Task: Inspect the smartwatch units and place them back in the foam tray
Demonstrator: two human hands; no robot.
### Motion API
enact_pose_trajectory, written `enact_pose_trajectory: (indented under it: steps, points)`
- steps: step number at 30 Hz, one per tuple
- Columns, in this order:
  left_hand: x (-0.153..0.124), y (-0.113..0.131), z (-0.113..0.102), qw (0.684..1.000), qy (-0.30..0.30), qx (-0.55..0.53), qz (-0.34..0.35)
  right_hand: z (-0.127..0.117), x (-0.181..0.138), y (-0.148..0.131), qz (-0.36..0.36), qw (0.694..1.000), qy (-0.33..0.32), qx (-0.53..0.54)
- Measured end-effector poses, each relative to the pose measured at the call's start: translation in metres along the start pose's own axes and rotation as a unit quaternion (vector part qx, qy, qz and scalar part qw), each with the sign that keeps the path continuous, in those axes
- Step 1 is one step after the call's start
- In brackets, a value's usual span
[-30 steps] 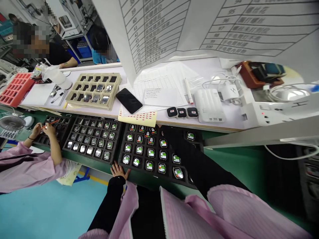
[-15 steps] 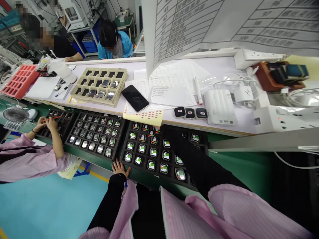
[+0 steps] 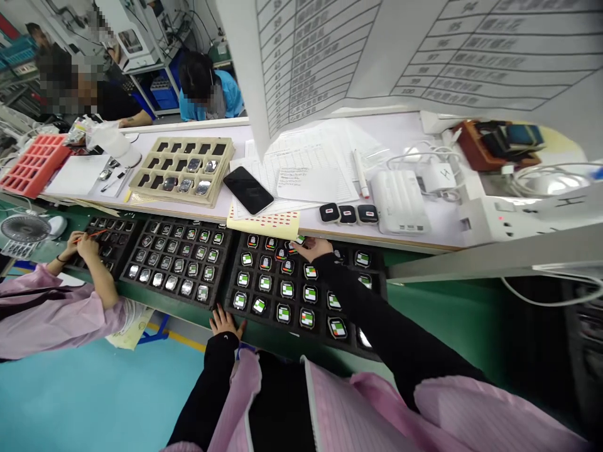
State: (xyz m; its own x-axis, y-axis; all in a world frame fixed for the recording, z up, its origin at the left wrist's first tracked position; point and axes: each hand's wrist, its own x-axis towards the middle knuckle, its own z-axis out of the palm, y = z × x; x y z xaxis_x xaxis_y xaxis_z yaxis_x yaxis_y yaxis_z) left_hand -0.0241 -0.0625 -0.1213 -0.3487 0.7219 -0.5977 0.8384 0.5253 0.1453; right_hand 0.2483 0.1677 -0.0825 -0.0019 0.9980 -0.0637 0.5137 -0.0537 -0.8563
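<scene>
A black tray (image 3: 230, 300) of small watch-like devices with lit green and white screens lies in front of me on the green belt. My left hand (image 3: 225, 322) rests flat, fingers spread, on the tray's near left corner. My right hand (image 3: 311, 249) reaches to the tray's far row, fingers curled around a small device (image 3: 298, 239) there. A second black tray (image 3: 175, 262) of unlit devices sits to the left.
A co-worker's hands (image 3: 81, 246) hold an orange tool over a third tray at the far left. The white shelf behind carries a beige tray (image 3: 183, 171), a black phone (image 3: 247, 189), papers, a red tray (image 3: 31, 164) and chargers. Paper charts hang overhead.
My right hand has come into view at the tray's far row, where only the dark sleeve showed before. My left hand has stayed on the tray corner.
</scene>
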Motion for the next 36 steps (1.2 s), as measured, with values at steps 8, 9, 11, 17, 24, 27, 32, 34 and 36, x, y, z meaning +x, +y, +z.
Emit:
enact_pose_trajectory:
  steps: [8,9,11,17,24,27,32,34,36]
  points:
    - [-0.043,0.066,-0.053,0.948,-0.199,-0.21,0.133,-0.02,-0.093,-0.011,0.083,0.911,-0.227,0.334]
    - [-0.048,0.079,-0.061,0.929,-0.2,-0.261,0.167,-0.021,-0.104,-0.017,0.1,0.89,-0.26,0.362]
    - [-0.054,0.103,-0.077,0.87,-0.195,-0.394,0.221,-0.022,-0.123,-0.03,0.113,0.856,-0.314,0.394]
    - [-0.056,0.129,-0.097,0.819,-0.246,-0.472,0.215,-0.028,-0.149,-0.044,-0.028,0.928,-0.3,0.219]
    - [-0.066,0.127,-0.09,0.811,-0.275,-0.467,0.22,-0.049,-0.16,-0.051,-0.173,0.951,-0.258,0.017]
    - [-0.067,0.129,-0.085,0.814,-0.277,-0.457,0.227,-0.053,-0.167,-0.053,-0.179,0.95,-0.257,0.013]
    - [-0.064,0.131,-0.083,0.805,-0.288,-0.475,0.209,-0.057,-0.171,-0.051,-0.079,0.966,-0.225,0.099]
    - [-0.065,0.133,-0.084,0.783,-0.303,-0.501,0.21,-0.058,-0.168,-0.05,-0.033,0.963,-0.209,0.167]
    - [-0.068,0.136,-0.084,0.741,-0.316,-0.551,0.217,-0.058,-0.165,-0.049,0.004,0.95,-0.211,0.232]
